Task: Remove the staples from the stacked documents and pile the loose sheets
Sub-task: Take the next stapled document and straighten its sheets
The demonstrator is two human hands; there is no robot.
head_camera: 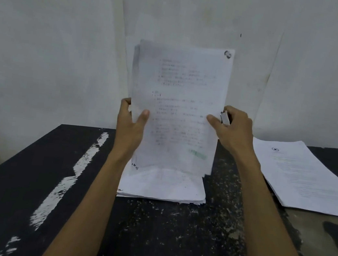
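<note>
Paper fills the middle of the view: a bundle of sheets (177, 107) stands upright, its printed face turned toward the camera and its lower edge hanging just above a flat pile of sheets (163, 187) that lies on the dark tabletop (30, 174). The print is too blurred to read. A round dark mark sits in the bundle's top right corner and a green patch near its bottom right.

The bundle is caught between the two hands, at about mid-height. The left hand (131, 121) grips the left edge, thumb laid across the front face and fingers curled round behind the paper. The right hand (231, 129) grips the right edge in the same way, thumb pressing on the front and fingers wrapped behind. Tucked among the right fingers, against the paper's edge, is a small silvery metal tool (224, 118); what kind of tool it is I cannot tell. Both forearms reach up from the bottom of the view, one on either side of the flat pile.

Well apart to the right, a second stack of printed pages (302, 176) lies flat on the tabletop, angled, touched by neither hand. The tabletop is speckled and streaked with white paint. A pale wall (47, 38) rises behind.
</note>
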